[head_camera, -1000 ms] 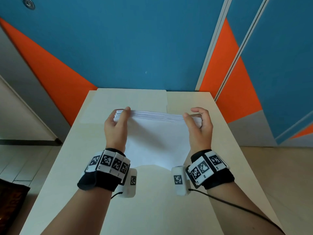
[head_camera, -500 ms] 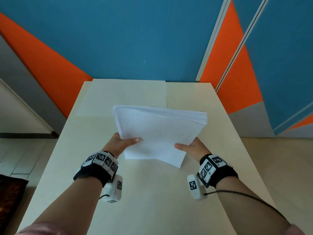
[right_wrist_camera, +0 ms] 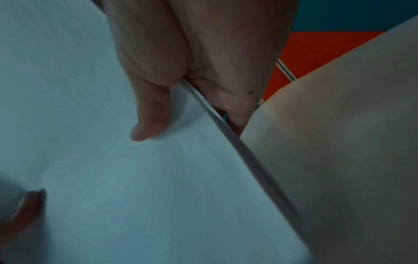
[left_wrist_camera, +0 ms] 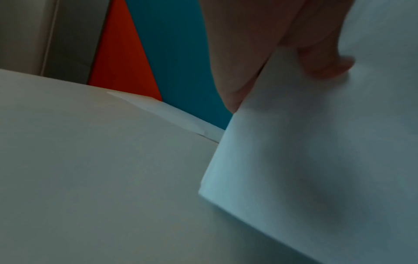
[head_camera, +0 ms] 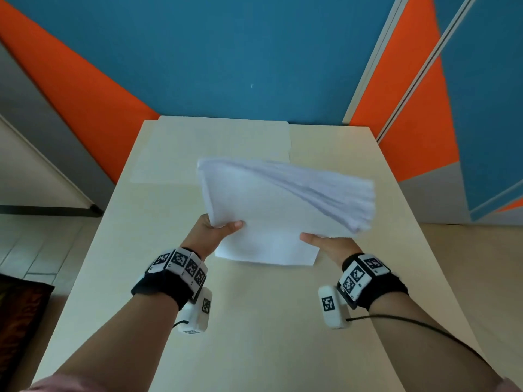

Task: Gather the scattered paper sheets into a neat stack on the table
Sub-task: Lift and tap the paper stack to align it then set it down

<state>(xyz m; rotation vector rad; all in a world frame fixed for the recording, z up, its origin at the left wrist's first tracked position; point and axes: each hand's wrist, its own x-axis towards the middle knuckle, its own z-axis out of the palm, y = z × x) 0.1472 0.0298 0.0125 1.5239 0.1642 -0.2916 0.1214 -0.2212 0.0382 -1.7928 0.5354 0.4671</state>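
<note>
Floor tiles (head_camera: 42,250) and a dark mat (head_camera: 19,312) show past the left edge of the table (head_camera: 254,321), a pale beige top that runs away to a blue and orange wall (head_camera: 226,52). Near the far left corner of the table a single sheet (head_camera: 198,148) lies flat, its far edge about at the table's far edge; the left wrist view catches it as a thin pale strip (left_wrist_camera: 172,114) behind the lifted paper. The left hand (head_camera: 210,236), above a black wristband (head_camera: 167,287) set with printed markers, pinches the near left corner of the stack of paper sheets (head_camera: 268,216), thumb on top and the other fingers hidden beneath; in the left wrist view the thumb (left_wrist_camera: 325,66) presses on the white top sheet. The stack is held up off the table, over its middle, with its near edge low and its far edge raised, and its far right corner is smeared and fanned so that the sheet edges there cannot be told apart. The right hand (head_camera: 329,246) grips the near right side in the same way, thumb (right_wrist_camera: 149,116) flat on top and fingers (right_wrist_camera: 233,105) curled under the edge. A thin black cable (head_camera: 424,332) runs back along the right forearm from the white camera unit (head_camera: 331,306) under the wrist.
</note>
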